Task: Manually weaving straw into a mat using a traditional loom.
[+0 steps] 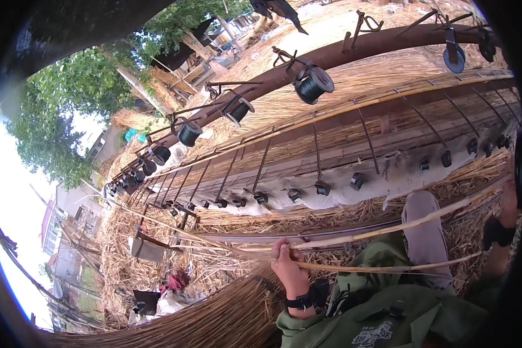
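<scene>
My left hand (289, 271) is closed around long, pale reed stalks in front of my body. One reed stalk (383, 268) slants from the far left through this hand and runs rightward at lap height. Another reed stalk (354, 236) curves up to the right, toward my right hand (508, 188). That hand is at the right rim, where the dark picture edge hides its fingers. Beyond both hands stands a long weaving frame, with a thin pole (296, 129) lying along its metal rods. Small dark spools (322, 187) hang along its near side.
A rusty pipe (354, 56) spans the far side, carrying larger spools of dark thread (313, 84). A big reed bundle (214, 307) lies at my lower left. Loose straw (122, 255) covers the ground. A grey box (147, 249) is fixed near the frame's left end.
</scene>
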A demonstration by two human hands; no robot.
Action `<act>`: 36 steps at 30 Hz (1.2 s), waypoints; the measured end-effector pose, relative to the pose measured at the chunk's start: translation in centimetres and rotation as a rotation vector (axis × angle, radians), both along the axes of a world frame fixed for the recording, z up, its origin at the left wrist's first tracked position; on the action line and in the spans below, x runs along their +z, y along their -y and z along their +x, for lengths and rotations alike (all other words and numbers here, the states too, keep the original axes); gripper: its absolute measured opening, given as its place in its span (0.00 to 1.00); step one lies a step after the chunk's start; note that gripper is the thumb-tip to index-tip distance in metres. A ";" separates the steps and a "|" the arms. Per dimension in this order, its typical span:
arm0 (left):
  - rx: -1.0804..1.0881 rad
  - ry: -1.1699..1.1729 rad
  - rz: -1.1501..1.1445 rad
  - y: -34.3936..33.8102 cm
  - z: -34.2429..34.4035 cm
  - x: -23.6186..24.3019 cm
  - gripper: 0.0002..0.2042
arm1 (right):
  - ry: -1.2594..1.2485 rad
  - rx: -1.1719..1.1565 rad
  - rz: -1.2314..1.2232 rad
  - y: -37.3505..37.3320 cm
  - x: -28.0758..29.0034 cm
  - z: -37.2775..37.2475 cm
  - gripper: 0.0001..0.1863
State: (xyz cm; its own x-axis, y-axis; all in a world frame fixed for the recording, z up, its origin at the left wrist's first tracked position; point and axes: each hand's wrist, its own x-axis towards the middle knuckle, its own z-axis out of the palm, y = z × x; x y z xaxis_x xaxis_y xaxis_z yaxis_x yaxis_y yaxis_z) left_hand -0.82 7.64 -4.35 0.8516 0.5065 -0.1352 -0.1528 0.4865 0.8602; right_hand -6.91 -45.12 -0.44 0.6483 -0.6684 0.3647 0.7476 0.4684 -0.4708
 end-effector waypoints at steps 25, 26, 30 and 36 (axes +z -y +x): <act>-0.521 0.262 -0.029 6.5 9.0 2.5 0.07 | -0.379 0.278 -0.144 -14.7 -4.3 2.5 0.13; -0.493 0.278 -0.006 5.9 9.6 2.6 0.06 | -0.368 0.203 -0.118 -13.0 -4.8 2.2 0.13; -0.401 0.286 0.041 4.2 10.7 3.6 0.06 | -0.471 -0.208 -0.067 -5.1 -7.0 1.0 0.14; -0.474 0.316 -0.025 7.1 8.7 3.3 0.05 | -0.302 -0.138 -0.015 -0.5 -8.0 0.4 0.22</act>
State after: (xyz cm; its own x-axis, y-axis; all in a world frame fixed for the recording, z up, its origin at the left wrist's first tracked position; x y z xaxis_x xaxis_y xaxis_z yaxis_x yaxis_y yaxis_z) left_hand 7.86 0.50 -1.05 0.9860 0.0593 0.1557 -0.1608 0.5839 0.7957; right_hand -6.55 -44.62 -8.45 0.6322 -0.7535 0.1804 0.6295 0.3638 -0.6866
